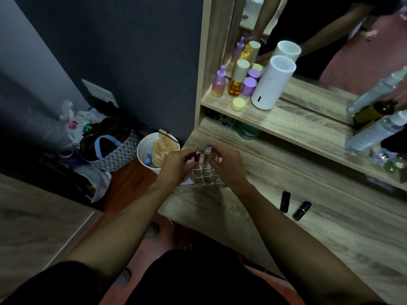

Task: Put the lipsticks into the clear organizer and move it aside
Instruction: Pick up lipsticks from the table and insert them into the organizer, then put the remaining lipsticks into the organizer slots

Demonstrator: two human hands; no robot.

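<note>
Both hands (176,165) (229,166) grip clear organizer (206,176) w/ lipstick (207,154) (maybe slotted).

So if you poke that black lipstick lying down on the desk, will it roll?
Probably: the black lipstick looks round and lies on its side on the flat wooden desk, with nothing touching it. It looks small and stiff, so likely light. Its glossy shell may be slippery.

Clear gridded organizer (203,175) at the bench's left edge, one clear-capped lipstick (207,154) upright inside; two black lipsticks (284,201) lying well apart to its right

left hand (176,165) fingers curled | right hand (229,165) fingers curled
</note>
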